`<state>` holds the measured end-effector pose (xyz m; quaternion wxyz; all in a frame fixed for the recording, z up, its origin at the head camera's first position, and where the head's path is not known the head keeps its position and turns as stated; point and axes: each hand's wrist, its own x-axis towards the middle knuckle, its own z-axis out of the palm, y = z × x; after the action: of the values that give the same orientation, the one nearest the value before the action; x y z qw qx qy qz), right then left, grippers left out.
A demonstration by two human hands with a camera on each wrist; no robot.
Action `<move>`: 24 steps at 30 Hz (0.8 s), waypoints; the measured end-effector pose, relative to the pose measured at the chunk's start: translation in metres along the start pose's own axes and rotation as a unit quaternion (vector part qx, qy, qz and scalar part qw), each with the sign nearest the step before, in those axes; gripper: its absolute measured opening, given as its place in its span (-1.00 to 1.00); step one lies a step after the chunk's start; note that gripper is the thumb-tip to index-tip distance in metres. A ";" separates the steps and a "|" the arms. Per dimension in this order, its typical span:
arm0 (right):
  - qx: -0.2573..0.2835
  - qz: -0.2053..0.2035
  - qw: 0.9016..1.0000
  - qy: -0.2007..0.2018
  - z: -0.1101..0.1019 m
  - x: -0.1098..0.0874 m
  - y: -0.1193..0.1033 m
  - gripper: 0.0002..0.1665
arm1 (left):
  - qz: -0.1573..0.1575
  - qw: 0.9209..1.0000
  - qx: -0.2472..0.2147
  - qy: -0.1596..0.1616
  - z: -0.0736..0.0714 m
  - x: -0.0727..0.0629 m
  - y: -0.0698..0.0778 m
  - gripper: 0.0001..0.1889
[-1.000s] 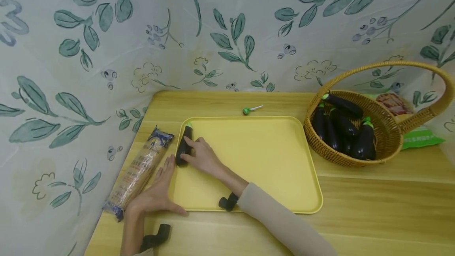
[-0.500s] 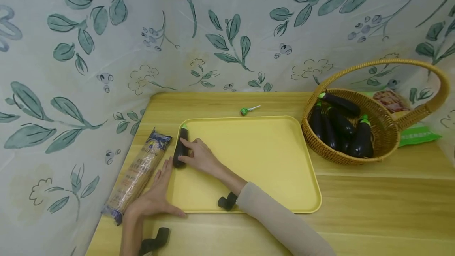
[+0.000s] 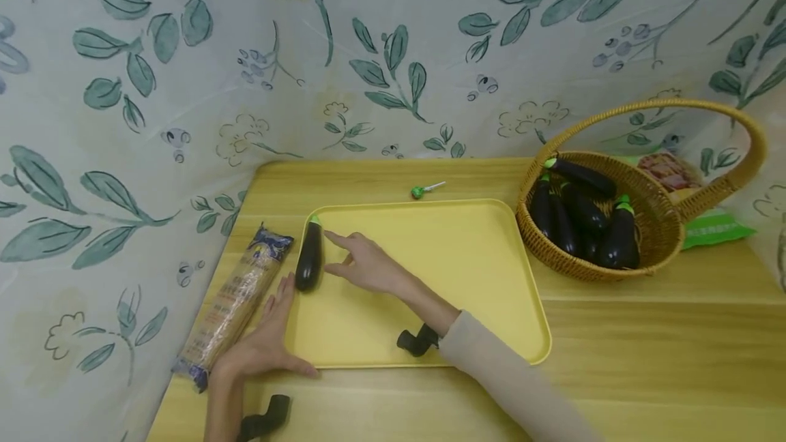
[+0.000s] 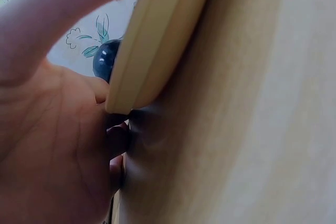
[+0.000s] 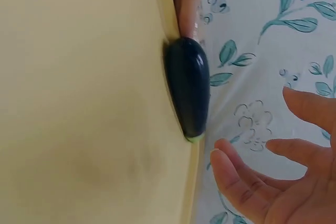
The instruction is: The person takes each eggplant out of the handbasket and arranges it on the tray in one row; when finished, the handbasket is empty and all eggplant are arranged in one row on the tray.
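A dark purple eggplant (image 3: 310, 258) with a green stem lies lengthwise along the left side of the yellow tray (image 3: 430, 292). Just to its right, my right hand (image 3: 371, 266) hovers over the tray, fingers parted and holding nothing. The right wrist view shows a gap between those fingers and the eggplant (image 5: 187, 85). At the tray's near-left corner rests my left hand (image 3: 264, 346), fingers stretched along the left edge and thumb along the front edge. In the left wrist view the palm (image 4: 52, 145) is against the tray's rim (image 4: 152, 40).
Several more eggplants lie in a wicker basket (image 3: 552, 261) with a tall handle, right of the tray. Behind it are a green package (image 3: 715, 227) and a package with a reddish print (image 3: 669, 170). A noodle pack (image 3: 236, 305) lies left; a green lollipop (image 3: 419, 192) lies behind the tray.
My right hand has let go of the eggplant and moved a little to the right. The eggplant stays at the tray's left side. My left hand keeps its place at the corner.
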<state>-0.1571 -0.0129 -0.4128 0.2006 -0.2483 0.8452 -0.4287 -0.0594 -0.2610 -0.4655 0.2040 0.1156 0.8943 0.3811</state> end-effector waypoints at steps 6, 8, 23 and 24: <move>0.006 -0.003 1.000 0.016 -0.056 -0.046 0.005 -0.20 | 0.012 1.000 0.000 0.004 0.000 0.001 -0.002 0.76; 0.008 0.002 0.999 0.032 -0.074 -0.064 0.010 -0.21 | 0.011 1.000 -0.002 0.005 0.000 0.000 -0.003 0.76; -0.049 0.099 0.978 0.179 -0.199 -0.176 0.066 -0.21 | 0.014 1.000 -0.009 0.007 0.001 -0.001 -0.003 0.75; -0.051 0.106 0.975 0.187 -0.206 -0.182 0.072 -0.21 | 0.013 1.000 -0.010 0.007 0.001 -0.002 -0.003 0.75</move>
<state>-0.1439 0.2597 -0.3357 0.0706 -0.0824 0.9101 -0.3998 -0.0577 -0.2631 -0.4679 0.1936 0.1228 0.8904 0.3932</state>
